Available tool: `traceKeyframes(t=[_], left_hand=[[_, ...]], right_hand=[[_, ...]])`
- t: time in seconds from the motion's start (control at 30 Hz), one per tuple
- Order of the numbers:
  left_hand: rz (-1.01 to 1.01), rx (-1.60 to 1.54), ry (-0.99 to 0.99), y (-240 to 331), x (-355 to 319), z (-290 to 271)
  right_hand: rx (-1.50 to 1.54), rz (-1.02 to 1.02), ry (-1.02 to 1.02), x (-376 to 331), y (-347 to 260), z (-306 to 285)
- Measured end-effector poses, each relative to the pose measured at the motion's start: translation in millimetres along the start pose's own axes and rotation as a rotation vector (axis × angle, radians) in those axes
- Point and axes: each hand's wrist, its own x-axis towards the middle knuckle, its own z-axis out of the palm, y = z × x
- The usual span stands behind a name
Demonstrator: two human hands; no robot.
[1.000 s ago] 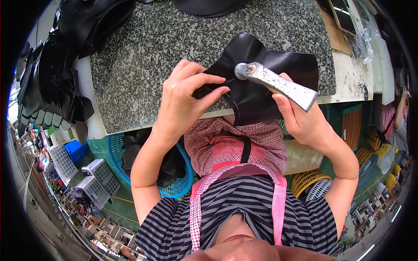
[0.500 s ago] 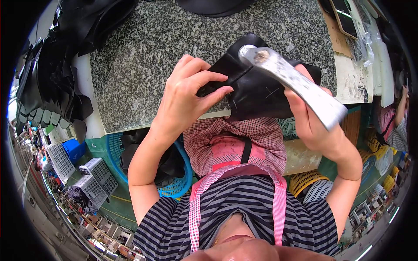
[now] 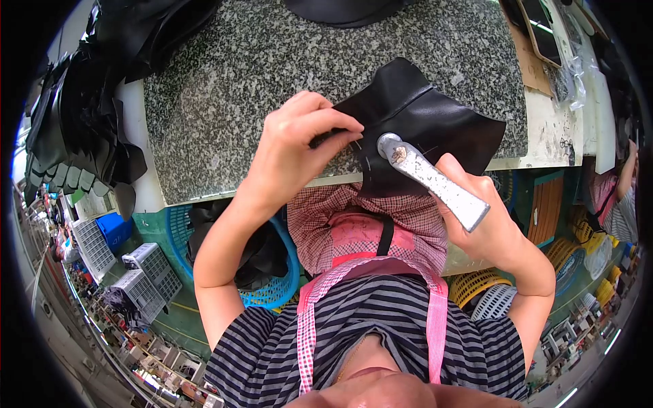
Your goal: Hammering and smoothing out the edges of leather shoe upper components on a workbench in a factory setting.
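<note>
A black leather piece (image 3: 442, 119) with a seam across it and small white marks lies at the near edge of the speckled stone slab (image 3: 231, 102). My left hand (image 3: 299, 139) pinches the left edge of the leather between thumb and fingers. In my right hand (image 3: 479, 211) is a silver metal hammer (image 3: 442, 187), its fingers wrapped round the handle. The hammer's round head sits at the leather, near the seam's lower end and right of my left fingertips. Part of the leather hangs over the slab's near edge.
Stacked black leather pieces (image 3: 75, 136) hang at the table's left end. Another dark piece (image 3: 343, 8) lies at the far edge. A phone (image 3: 541, 30) and clear plastic (image 3: 571, 85) are at the far right. Below stands a blue basket (image 3: 282, 285) with black pieces.
The hammer has come down leftward and nearer me, from the seam's upper part to its lower end. The leather lies more spread out. My left hand still pinches its edge.
</note>
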Motion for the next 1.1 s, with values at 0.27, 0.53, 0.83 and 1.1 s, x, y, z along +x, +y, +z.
traceKeyframes(t=[0.27, 0.53, 0.83, 1.1], left_hand=[[-0.005, -0.002, -0.044, -8.3, 10.0, -2.4], [0.042, 0.051, -0.078, -5.1, 10.5, -5.9], [0.069, 0.052, -0.036, -6.5, 5.1, -3.4], [0.063, 0.032, -0.032, -10.0, 5.0, -7.0]], right_hand=[[-0.01, -0.021, 0.003, 0.1, 2.0, -0.1], [-0.004, -0.015, -0.077, 6.2, -3.6, -15.1], [-0.239, -0.167, 0.026, 28.8, -4.8, -11.3], [-0.268, -0.091, -0.012, 24.3, -3.0, 0.7]])
